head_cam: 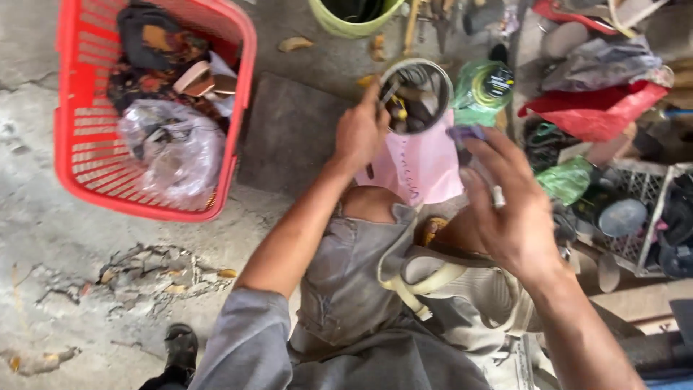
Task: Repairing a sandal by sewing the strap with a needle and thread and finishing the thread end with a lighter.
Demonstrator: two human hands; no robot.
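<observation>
Cracked concrete floor [43, 217] spreads across the scene, with a red plastic basket [79, 130] at far left holding dark cloth and a clear plastic bag [177, 148]; a dark square mat [289, 130] lies just right of it; a green bucket [354, 18] stands at the far edge. Seen from the head camera, the left hand [359, 133] pinches the rim of a round metal tin [416, 94] of small tools, which rests over a pink sheet [422, 166]; the right hand [516, 209], nearer and to the right, has its fingers closed on a small purple object [467, 133], blurred; a cream strap [422, 282] lies across the lap; red cloth [599, 112] and clutter fill the right side.
</observation>
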